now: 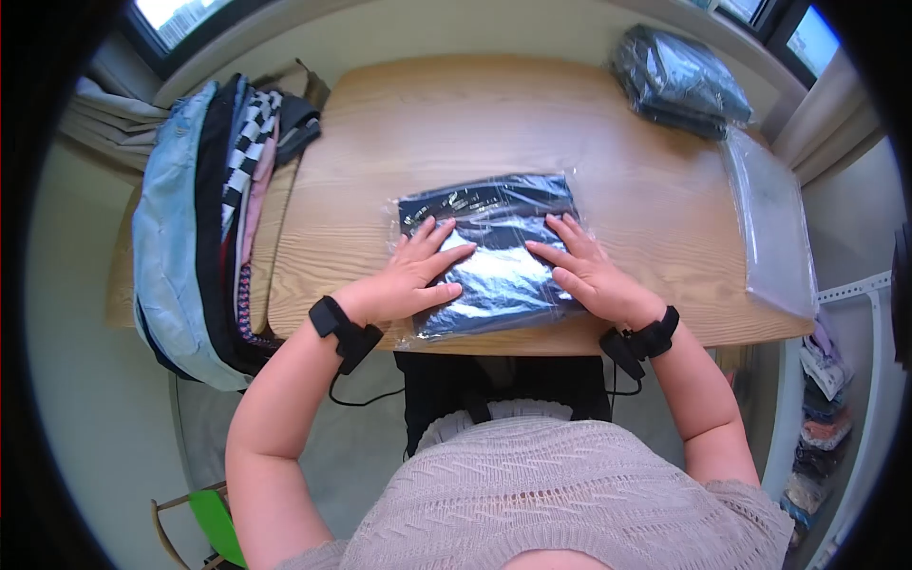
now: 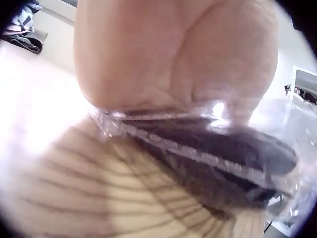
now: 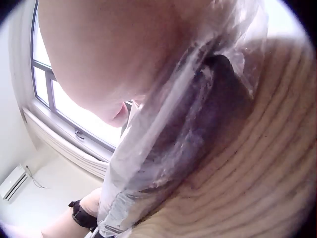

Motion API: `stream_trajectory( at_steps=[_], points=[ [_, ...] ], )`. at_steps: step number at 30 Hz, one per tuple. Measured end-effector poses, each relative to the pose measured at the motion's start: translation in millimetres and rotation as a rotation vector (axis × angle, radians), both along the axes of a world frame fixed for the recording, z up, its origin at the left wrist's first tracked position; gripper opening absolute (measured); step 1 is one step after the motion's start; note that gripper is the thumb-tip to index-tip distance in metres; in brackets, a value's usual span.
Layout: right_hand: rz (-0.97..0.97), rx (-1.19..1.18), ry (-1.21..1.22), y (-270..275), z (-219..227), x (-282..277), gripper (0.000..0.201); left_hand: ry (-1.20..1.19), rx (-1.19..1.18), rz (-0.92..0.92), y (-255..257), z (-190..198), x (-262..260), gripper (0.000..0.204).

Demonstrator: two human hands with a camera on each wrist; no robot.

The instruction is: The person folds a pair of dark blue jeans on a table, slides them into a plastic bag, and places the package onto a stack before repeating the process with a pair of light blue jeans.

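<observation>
A dark folded item in a clear plastic bag (image 1: 499, 275) lies flat near the table's front edge. The left hand (image 1: 418, 271) rests on its left part, fingers spread and fairly straight. On its right part lies the right hand (image 1: 594, 271), fingers also spread. In the left wrist view, the palm of the left hand (image 2: 176, 54) is against the bag (image 2: 198, 158), whose seam and dark contents show. The right wrist view has the right hand (image 3: 114, 49) touching the crinkled bag (image 3: 173, 134). Whatever is under the palms is hidden.
Folded clothes (image 1: 176, 228) are piled along the left of the wooden table (image 1: 456, 114). Bagged dark items (image 1: 679, 81) are stacked at the back right, with flat clear plastic bags (image 1: 774, 223) in front of them. A shelf (image 1: 860, 294) with clothes stands at the right.
</observation>
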State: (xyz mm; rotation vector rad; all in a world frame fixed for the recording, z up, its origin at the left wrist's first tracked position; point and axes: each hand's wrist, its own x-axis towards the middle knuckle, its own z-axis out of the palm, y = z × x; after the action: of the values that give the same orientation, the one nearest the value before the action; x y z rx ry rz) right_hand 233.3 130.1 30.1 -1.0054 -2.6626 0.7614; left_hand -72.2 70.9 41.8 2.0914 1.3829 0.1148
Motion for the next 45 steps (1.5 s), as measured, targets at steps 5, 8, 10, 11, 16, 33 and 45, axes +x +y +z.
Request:
stream_trajectory(
  at_steps=[5, 8, 10, 11, 16, 33, 45],
  points=[
    [0.060, -0.120, 0.086, 6.3, 1.6, 7.3, 0.045, -0.392, 0.019, 0.064, 6.2, 7.4, -23.4, 0.056],
    [-0.049, 0.453, -0.078, -20.5, 22.5, 6.2, 0.036, -0.315, 0.454, 0.105, -4.7, 5.4, -27.0, 0.035],
    [-0.058, 0.585, -0.005, -31.2, 24.5, 16.3, 0.036, -0.378, 0.504, 0.229, -36.5, 25.0, -3.4, 0.022],
    [-0.057, 0.600, 0.002, -37.8, 22.9, 21.2, 0.036, -0.294, 0.469, 0.211, -52.9, 30.1, 4.8, 0.026],
    [-0.057, 0.277, 0.037, -58.6, 18.6, 34.6, 0.049, -0.069, 0.506, 0.182, -93.2, 11.4, 28.5, 0.045],
    [-0.011, -0.210, 0.670, -54.4, 34.9, 60.8, 0.084, -0.223, 0.362, 0.218, -87.0, 64.0, 23.7, 0.025],
    [-0.146, 0.043, 0.499, -4.0, 41.2, 19.3, 0.048, -0.724, 0.110, 0.422, -37.4, 90.7, -19.1, 0.034]
  ],
)
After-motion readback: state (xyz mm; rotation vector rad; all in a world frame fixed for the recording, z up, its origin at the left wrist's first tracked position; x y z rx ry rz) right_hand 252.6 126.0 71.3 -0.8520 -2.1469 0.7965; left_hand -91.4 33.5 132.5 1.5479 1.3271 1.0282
